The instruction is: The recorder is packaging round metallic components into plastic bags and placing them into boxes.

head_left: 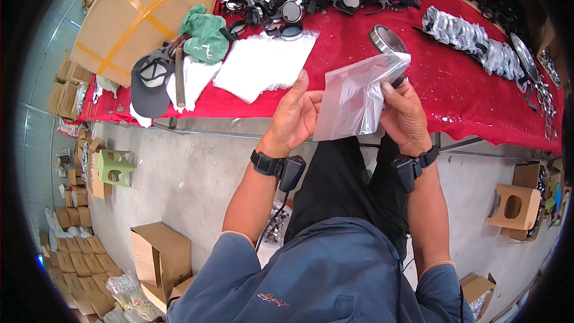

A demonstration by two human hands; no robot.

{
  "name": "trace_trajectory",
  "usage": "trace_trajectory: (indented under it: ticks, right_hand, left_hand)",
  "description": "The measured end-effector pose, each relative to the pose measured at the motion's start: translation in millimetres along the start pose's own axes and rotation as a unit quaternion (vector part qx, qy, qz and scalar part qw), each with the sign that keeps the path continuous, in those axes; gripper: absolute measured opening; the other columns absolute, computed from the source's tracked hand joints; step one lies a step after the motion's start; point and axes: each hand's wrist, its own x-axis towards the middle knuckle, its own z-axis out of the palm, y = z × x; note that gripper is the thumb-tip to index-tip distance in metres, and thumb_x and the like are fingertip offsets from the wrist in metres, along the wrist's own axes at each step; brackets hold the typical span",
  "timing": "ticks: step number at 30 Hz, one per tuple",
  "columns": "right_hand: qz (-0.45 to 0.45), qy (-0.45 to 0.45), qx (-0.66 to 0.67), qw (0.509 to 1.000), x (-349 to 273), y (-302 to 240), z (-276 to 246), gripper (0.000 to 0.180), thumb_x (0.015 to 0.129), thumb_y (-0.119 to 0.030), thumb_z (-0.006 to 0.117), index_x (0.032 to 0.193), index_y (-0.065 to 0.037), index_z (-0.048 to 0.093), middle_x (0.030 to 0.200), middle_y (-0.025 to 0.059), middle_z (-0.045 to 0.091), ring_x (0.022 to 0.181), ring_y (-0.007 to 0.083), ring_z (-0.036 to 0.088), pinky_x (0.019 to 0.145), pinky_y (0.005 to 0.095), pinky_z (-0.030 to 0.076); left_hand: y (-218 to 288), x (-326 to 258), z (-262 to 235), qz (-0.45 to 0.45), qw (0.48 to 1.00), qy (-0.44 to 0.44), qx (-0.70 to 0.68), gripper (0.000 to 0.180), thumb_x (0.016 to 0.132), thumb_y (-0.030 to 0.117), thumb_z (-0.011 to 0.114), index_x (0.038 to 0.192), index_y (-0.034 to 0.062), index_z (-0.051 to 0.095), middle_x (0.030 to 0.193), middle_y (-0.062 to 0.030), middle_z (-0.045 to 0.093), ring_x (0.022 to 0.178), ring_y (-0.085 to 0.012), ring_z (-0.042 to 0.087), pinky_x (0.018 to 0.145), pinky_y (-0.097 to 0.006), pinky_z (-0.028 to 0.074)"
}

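My right hand (406,113) is closed around the black stem of a small round mirror (387,38), whose silver-rimmed head points away from me. A clear plastic bag (350,98) hangs from the same hand, its side pressed under the thumb, and it overlaps the lower part of the mirror. Beside the bag's left edge is my left hand (296,115), thumb raised and fingers apart. Some of its fingertips reach the bag's edge; whether they touch it I cannot tell. A stack of flat clear bags (260,69) lies on the red-covered table (341,27) just beyond the left hand.
Loose round mirrors with black mounts (293,9) pile up at the table's far side. Bagged pieces (472,42) form a row at right. A dark cap (150,84), green bag (204,33) and large carton (140,12) stand at left. Stools (115,168) and boxes occupy the floor.
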Motion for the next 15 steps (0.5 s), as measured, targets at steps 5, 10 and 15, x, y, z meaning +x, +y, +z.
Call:
trace_trajectory:
  ticks: [5,10,15]
  right_hand:
    - [-0.019,-0.016,-0.032,0.999,-2.8,-4.2,-25.6,0.029,0.103,-0.013,0.074,0.130,-0.004,0.067,0.118,0.0050,0.075,0.109,0.0153,0.070,0.101,0.0364,0.057]
    - [-0.012,0.018,-0.088,0.996,-14.4,-4.6,-35.5,0.031,0.104,-0.016,0.075,0.130,-0.002,0.067,0.110,0.0036,0.072,0.087,0.0100,0.060,0.083,0.0321,0.053]
    - [-0.049,0.165,-0.159,0.972,-25.8,-7.2,-49.0,0.034,0.102,-0.024,0.079,0.121,0.001,0.067,0.098,0.0051,0.068,0.077,0.0104,0.057,0.074,0.0312,0.052]
  left_hand:
    - [12.0,-14.6,16.8,0.095,0.988,0.022,0.116,0.036,0.105,0.027,0.075,0.122,-0.0044,0.071,0.112,-0.0119,0.078,0.098,-0.0168,0.077,0.089,-0.032,0.064]
    - [26.4,-17.8,18.5,0.115,0.973,0.070,0.190,0.019,0.097,0.008,0.081,0.113,0.0005,0.073,0.103,-0.0061,0.078,0.091,-0.0119,0.075,0.081,-0.027,0.062]
    - [27.3,-18.1,21.0,0.207,0.952,0.082,0.212,0.019,0.093,0.006,0.085,0.107,0.0007,0.073,0.096,-0.0042,0.077,0.084,-0.0093,0.072,0.073,-0.023,0.059]
